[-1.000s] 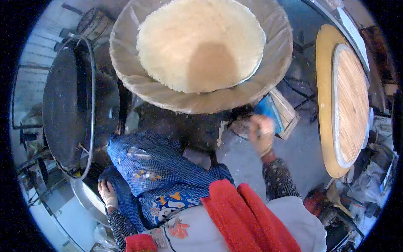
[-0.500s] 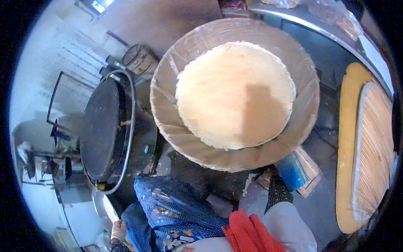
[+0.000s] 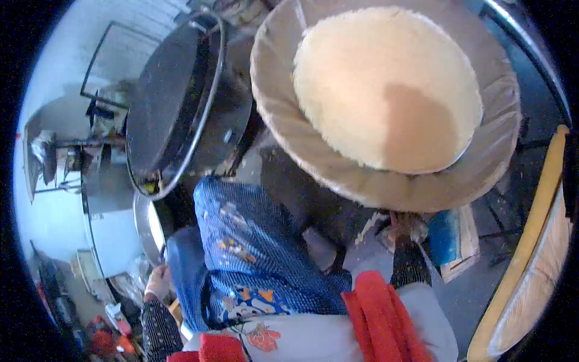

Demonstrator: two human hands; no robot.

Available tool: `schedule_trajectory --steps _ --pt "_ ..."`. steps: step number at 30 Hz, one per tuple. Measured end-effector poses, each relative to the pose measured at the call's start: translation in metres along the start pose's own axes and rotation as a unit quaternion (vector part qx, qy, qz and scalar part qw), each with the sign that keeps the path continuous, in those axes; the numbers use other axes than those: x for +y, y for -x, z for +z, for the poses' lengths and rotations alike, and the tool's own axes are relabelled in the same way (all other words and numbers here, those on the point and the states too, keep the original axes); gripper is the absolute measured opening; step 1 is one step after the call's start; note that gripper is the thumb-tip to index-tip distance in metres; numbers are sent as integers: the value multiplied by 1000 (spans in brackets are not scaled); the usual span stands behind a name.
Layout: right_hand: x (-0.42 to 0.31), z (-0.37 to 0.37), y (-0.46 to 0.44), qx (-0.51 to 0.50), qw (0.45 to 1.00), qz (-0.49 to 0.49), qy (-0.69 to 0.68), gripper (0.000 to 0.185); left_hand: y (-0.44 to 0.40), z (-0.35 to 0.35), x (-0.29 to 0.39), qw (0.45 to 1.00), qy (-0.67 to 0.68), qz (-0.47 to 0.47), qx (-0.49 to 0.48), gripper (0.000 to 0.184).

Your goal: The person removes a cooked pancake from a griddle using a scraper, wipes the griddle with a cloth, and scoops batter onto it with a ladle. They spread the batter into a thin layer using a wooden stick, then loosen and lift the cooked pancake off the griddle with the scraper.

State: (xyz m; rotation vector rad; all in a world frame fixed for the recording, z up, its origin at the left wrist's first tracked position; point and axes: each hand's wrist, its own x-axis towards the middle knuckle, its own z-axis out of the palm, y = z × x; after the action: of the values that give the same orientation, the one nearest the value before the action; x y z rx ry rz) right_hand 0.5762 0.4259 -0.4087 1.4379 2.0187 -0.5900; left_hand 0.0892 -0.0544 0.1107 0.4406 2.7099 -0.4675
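At the lower left, my left hand (image 3: 158,282) has its fingers closed at the lower rim of a shallow metal bowl (image 3: 142,224) with something pale in it. My right hand (image 3: 408,227) is just below the near rim of a wide, cloth-lined basket (image 3: 362,188), its fingers hidden from me. A large, pale round flatbread (image 3: 374,78) lies in the basket, with a shadow across its right part. Left of the basket stands a round black griddle (image 3: 166,96) with a metal ring around it.
A blue-patterned cloth (image 3: 241,241) covers my lap, and a red cloth (image 3: 383,314) hangs over my front. Right of the basket are a blue-and-wood block (image 3: 455,241) and a yellow-edged woven mat (image 3: 531,271). Plastic bags (image 3: 136,274) and clutter lie at lower left.
My view has tilted down, so the basket and griddle sit higher in it. More of both arms shows, and my right hand has come into sight below the basket rim.
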Motion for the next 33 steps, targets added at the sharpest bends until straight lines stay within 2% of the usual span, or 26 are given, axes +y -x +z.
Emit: schedule_trajectory --steps 1,2,5,9,12,15,16,19,21,25,26,28,29,32,33 --pt "-1 0 0 0 1000 -6 6 62 3 -23 30 993 32 -48 -104 38" --pt "-3 6 -1 -3 1000 -11 13 62 -8 -5 1 995 26 -46 -82 44" --pt "-8 3 -5 -6 1000 -18 20 61 7 -38 61 994 30 -61 -84 42" --pt "-17 8 -1 -19 997 -61 38 60 6 -45 62 991 81 -71 -74 41" --pt "-23 24 28 -39 987 -137 73 60 -6 -3 -7 993 104 -54 -25 38" --pt "-26 38 70 -54 961 -243 121 59 3 2 3 997 70 -36 5 37" --pt "-27 38 83 -53 949 -279 134 59 5 -3 11 997 73 -36 -18 38" --pt "-36 20 119 -19 925 -356 129 58 -2 14 -5 996 78 -32 -1 36" --pt "-53 -17 138 7 933 -356 59 58 -8 13 -7 998 65 -4 18 37" --pt "-106 -121 173 -47 942 -246 -225 51 -30 18 -5 992 90 38 75 39" --pt "-128 -169 189 -60 941 -259 -211 54 -40 26 -6 989 99 52 99 39" --pt "-168 -227 205 12 896 -374 -239 52 -59 39 -14 979 97 103 144 41" --pt "-190 -257 214 47 865 -433 -249 52 -54 28 8 983 100 61 139 43" --pt "-263 -391 279 133 790 -529 -278 43 -84 75 -11 978 80 96 165 43" --pt "-287 -412 285 228 741 -591 -224 46 -88 80 -4 981 50 90 166 43"
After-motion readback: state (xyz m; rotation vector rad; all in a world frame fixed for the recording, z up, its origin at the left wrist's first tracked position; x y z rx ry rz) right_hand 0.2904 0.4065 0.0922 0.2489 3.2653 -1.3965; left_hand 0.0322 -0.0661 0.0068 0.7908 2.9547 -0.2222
